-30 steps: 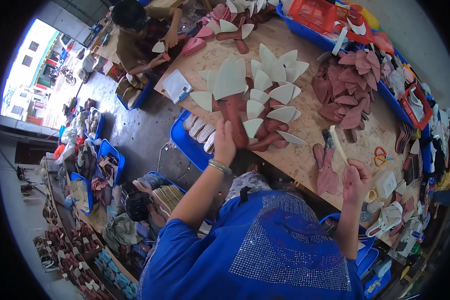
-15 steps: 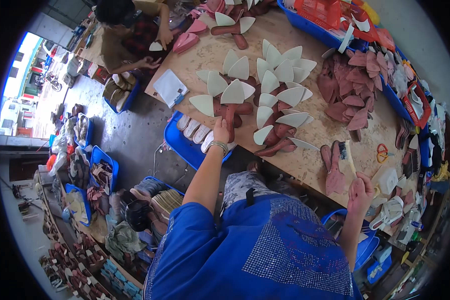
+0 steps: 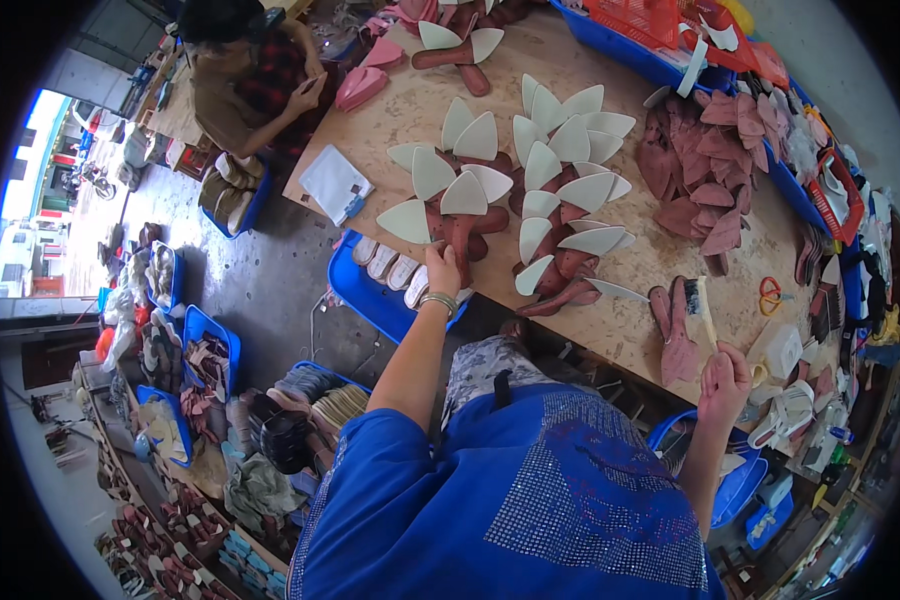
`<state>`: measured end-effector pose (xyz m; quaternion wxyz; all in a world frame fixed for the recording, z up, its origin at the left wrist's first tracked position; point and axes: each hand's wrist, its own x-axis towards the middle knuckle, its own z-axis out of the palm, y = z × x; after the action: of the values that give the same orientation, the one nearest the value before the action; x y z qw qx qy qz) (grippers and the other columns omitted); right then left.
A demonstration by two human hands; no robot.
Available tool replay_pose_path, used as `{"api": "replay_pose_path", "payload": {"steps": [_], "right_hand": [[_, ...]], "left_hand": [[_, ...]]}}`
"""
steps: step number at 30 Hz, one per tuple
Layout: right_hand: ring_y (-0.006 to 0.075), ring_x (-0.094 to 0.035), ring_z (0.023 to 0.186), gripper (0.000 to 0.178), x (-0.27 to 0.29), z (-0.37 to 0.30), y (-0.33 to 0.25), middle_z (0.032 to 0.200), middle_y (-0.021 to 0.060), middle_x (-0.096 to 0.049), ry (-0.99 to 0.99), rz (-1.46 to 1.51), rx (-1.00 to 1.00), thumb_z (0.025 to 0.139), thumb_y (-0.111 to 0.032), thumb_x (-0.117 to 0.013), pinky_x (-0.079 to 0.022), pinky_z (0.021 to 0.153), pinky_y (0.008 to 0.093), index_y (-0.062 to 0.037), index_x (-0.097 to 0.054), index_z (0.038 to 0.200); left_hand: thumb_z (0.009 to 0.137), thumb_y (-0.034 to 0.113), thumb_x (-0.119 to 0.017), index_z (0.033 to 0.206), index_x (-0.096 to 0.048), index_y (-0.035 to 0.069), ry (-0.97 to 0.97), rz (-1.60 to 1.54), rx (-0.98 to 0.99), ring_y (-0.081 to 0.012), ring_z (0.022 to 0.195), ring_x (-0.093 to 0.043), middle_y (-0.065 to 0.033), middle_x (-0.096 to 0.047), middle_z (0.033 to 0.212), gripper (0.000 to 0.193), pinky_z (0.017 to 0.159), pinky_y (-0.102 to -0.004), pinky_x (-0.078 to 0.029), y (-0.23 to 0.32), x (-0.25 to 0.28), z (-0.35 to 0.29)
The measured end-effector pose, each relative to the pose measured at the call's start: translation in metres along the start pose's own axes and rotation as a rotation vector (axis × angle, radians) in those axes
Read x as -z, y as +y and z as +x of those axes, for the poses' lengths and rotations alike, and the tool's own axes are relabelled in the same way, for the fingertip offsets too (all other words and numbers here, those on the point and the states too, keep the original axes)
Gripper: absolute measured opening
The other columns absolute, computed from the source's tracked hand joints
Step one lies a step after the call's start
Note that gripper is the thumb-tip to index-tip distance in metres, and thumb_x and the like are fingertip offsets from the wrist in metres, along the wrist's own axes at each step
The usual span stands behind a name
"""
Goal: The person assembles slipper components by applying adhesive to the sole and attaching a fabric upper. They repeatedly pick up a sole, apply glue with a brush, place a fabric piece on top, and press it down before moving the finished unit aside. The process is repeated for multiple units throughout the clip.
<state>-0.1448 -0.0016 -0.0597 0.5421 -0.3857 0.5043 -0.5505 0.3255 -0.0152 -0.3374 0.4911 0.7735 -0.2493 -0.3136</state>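
Note:
My left hand (image 3: 442,268) is at the table's near edge, its fingers closed at the lower end of a reddish-brown shoe piece (image 3: 460,232); the fingertips are partly hidden. Above and right of it, several reddish-brown shoe pieces lie overlapped in rows, with white pointed stiffeners (image 3: 465,193) standing out from them. My right hand (image 3: 725,378) grips the pale handle of a brush (image 3: 705,312), bristles upward, at the right of the table. Just left of the brush lies a flat reddish shoe piece (image 3: 679,345).
A heap of reddish leather pieces (image 3: 695,165) covers the table's right part, near orange-handled scissors (image 3: 771,295). A white clipboard (image 3: 335,184) lies at the left edge. Below it, a blue crate (image 3: 345,275) holds pale shoes. Another person (image 3: 260,80) sits at the far left.
My two hands keep nearly the same places, left at the shoe piece, right on the brush. The other person's hands have come together, and the white piece by them no longer shows.

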Motion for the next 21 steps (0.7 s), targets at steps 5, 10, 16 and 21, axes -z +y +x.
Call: {"api": "replay_pose_path", "payload": {"steps": [5,10,16,21], "right_hand": [[0.0023,-0.032,0.043,0.018,0.002,0.002,0.002,0.058,-0.0029,-0.044,-0.007,0.019,0.008,0.092,-0.002,-0.057,-0.024,0.038,0.0175,0.0068,-0.062,0.106],[0.0025,-0.031,0.043,0.018,0.014,-0.002,-0.001,0.058,-0.0029,-0.044,0.019,0.006,0.03,0.092,-0.002,-0.057,-0.024,0.038,0.0178,0.0064,-0.062,0.107],[0.0027,-0.032,0.044,0.018,0.045,-0.005,-0.006,0.059,-0.0025,-0.044,0.078,0.07,0.05,0.092,-0.002,-0.056,-0.024,0.038,0.0179,0.0066,-0.062,0.107],[0.0029,-0.032,0.043,0.02,0.095,-0.007,-0.02,0.059,-0.0029,-0.042,0.246,0.102,0.083,0.094,-0.003,-0.054,-0.024,0.038,0.0175,0.007,-0.06,0.11]], "left_hand": [[0.092,0.018,-0.053,0.117,-0.05,-0.008,0.042,-0.014,-0.028,-0.0341,0.106,-0.055,-0.0239,-0.054,0.113,0.037,0.095,-0.0393,-0.042,-0.009,0.003,0.003],[0.091,0.017,-0.053,0.115,-0.052,-0.009,0.049,0.034,-0.097,-0.0336,0.105,-0.055,-0.0233,-0.055,0.112,0.036,0.095,-0.0386,-0.042,0.017,0.001,-0.011],[0.093,0.02,-0.053,0.108,-0.055,-0.008,0.243,0.198,-0.185,-0.0305,0.099,-0.056,-0.0195,-0.058,0.105,0.032,0.089,-0.0385,-0.044,0.026,0.017,-0.037],[0.099,0.02,-0.048,0.117,-0.046,-0.007,0.352,0.163,-0.27,-0.0215,0.1,-0.051,-0.0146,-0.053,0.111,0.032,0.091,-0.034,-0.042,0.061,0.018,-0.071]]}}
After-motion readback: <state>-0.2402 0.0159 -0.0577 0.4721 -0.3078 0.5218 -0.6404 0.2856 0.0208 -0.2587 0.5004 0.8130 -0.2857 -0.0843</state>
